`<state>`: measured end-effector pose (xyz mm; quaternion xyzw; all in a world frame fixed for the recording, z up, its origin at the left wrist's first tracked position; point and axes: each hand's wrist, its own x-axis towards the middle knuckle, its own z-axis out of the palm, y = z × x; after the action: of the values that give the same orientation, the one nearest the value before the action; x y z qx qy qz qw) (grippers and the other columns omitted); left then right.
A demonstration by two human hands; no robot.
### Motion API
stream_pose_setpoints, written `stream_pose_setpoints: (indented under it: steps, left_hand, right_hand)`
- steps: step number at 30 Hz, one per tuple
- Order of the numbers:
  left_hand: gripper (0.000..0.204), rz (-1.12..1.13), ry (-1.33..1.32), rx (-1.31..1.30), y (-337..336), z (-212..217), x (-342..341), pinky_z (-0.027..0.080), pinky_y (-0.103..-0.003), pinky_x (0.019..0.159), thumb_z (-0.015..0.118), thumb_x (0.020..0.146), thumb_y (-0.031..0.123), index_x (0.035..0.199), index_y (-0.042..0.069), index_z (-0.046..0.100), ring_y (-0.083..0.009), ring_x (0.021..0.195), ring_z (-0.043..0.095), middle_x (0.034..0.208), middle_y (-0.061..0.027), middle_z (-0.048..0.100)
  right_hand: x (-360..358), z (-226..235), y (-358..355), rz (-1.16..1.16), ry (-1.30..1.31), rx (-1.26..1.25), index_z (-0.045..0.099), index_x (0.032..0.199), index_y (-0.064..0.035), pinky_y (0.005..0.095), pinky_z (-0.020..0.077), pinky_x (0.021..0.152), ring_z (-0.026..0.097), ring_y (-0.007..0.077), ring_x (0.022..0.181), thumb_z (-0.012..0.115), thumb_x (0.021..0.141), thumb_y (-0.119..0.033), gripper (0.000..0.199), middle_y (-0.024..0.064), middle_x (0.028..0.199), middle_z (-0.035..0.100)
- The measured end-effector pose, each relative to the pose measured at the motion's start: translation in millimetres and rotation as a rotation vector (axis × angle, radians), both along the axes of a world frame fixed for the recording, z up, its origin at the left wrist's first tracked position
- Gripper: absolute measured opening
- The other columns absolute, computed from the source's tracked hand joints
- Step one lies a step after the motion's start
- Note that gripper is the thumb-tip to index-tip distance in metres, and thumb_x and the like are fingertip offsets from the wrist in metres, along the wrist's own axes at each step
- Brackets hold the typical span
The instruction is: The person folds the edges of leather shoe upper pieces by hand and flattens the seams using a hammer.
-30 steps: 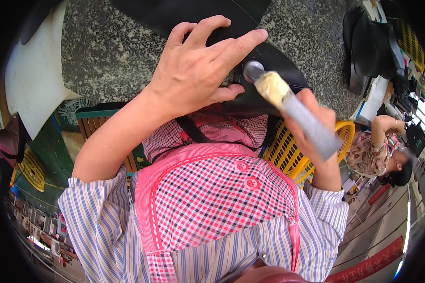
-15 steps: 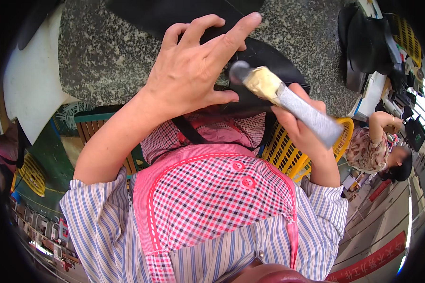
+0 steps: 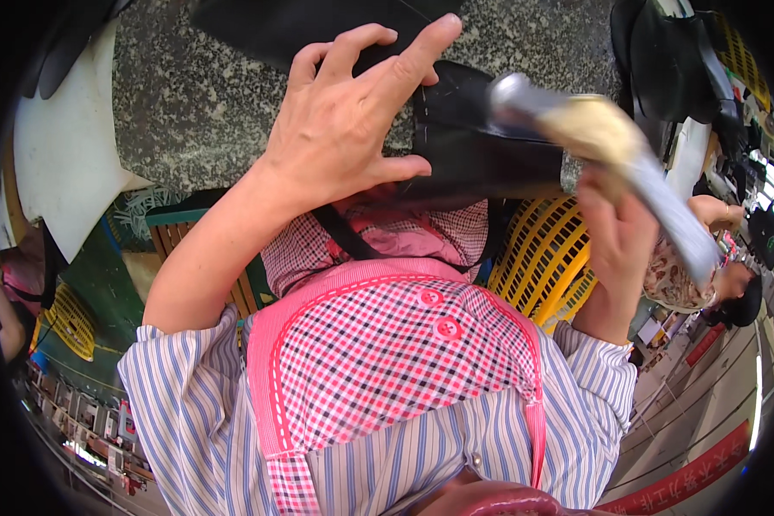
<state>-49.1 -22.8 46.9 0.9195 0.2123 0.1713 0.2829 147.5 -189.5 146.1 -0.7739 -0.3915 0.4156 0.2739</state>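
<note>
My left hand (image 3: pixel 331 133) is spread over the left edge of a black leather-like piece (image 3: pixel 490 168), thumb and fingers apart. The piece lies at the table's near edge, its lower part over my lap. A line of small pale marks runs along it beside my fingers. In my right hand (image 3: pixel 615 232) is a hammer (image 3: pixel 589 129) with a rounded metal head, yellowish wrapping and a grey handle. It is raised to the right of my left hand, blurred by motion, its head in front of the piece. Whether the head touches the piece I cannot tell.
The speckled stone tabletop (image 3: pixel 189 103) carries another black piece (image 3: pixel 267 30) at the far side. Black pieces (image 3: pixel 675 69) are stacked at right. A yellow basket (image 3: pixel 537 249) stands below the table's edge. White sheet material (image 3: pixel 64 155) is at left. Another person (image 3: pixel 675 271) sits at right.
My right hand and the hammer have swung right and outward. The black piece now shows a flatter, wider face, its curved outline gone. My left hand has shifted slightly left.
</note>
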Motion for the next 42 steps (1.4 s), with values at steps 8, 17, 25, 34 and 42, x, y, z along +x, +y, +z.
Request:
stream_pose_setpoints:
  steps: [8, 17, 25, 34, 42]
  left_hand:
    - [0.113, 0.005, 0.003, 0.008, -0.8, -1.1, -0.1, 0.027, -0.043, 0.095, 0.082, 0.049, 0.03, 0.141, 0.011, 0.02, -0.024, 0.114, 0.04, 0.109, 0.0073, 0.059]
    - [0.104, -0.014, 0.01, 0.02, 1.3, 2.8, 0.0, 0.029, -0.041, 0.094, 0.08, 0.049, 0.03, 0.139, 0.013, 0.029, -0.0236, 0.114, 0.041, 0.108, 0.0066, 0.059]
    - [0.063, -0.073, 0.049, 0.111, -4.5, 5.4, 0.2, 0.029, -0.043, 0.096, 0.077, 0.054, 0.027, 0.114, 0.024, 0.059, -0.0291, 0.121, 0.036, 0.126, -0.0016, 0.046]
    - [0.045, -0.109, 0.0, -0.019, -8.5, 9.2, 4.6, 0.032, -0.044, 0.099, 0.077, 0.059, 0.026, 0.099, 0.011, 0.063, -0.0347, 0.124, 0.033, 0.131, -0.0126, 0.041]
    - [0.028, 0.002, -0.211, -0.021, -29.5, -2.7, 22.7, 0.044, -0.039, 0.087, 0.073, 0.065, 0.009, 0.091, 0.009, 0.061, -0.0318, 0.106, 0.049, 0.101, -0.0111, 0.05]
  right_hand:
    - [-17.2, -22.7, 23.7, 0.299, -0.373, 0.097, 0.055, 0.085, -0.0069, 0.0311, 0.0448, 0.051, 0.057, 0.0281, 0.052, 0.069, 0.077, -0.018, 0.02, 0.0116, 0.059, 0.054]
    - [-16.9, -29.2, 5.9, 0.226, -0.285, 0.019, 0.058, 0.091, -0.0057, 0.0314, 0.0457, 0.052, 0.06, 0.0278, 0.057, 0.066, 0.078, -0.014, 0.018, 0.0133, 0.068, 0.057]
    - [28.5, -55.9, -76.8, -0.237, -0.083, 0.195, 0.058, 0.101, 0.0006, 0.022, 0.0442, 0.067, 0.055, 0.0106, 0.075, 0.059, 0.08, -0.005, 0.021, 0.002, 0.084, 0.059]
    - [81.9, -83.3, -86.9, -0.265, -1.07, 0.146, 0.06, 0.091, -0.007, 0.0319, 0.0464, 0.063, 0.061, 0.0236, 0.07, 0.072, 0.073, -0.02, 0.025, 0.0071, 0.08, 0.063]
    - [40.7, -68.5, -37.8, -0.143, -0.408, 0.484, 0.055, 0.11, -0.0051, 0.0294, 0.0465, 0.072, 0.056, 0.0162, 0.078, 0.075, 0.069, -0.03, 0.051, 0.0079, 0.089, 0.059]
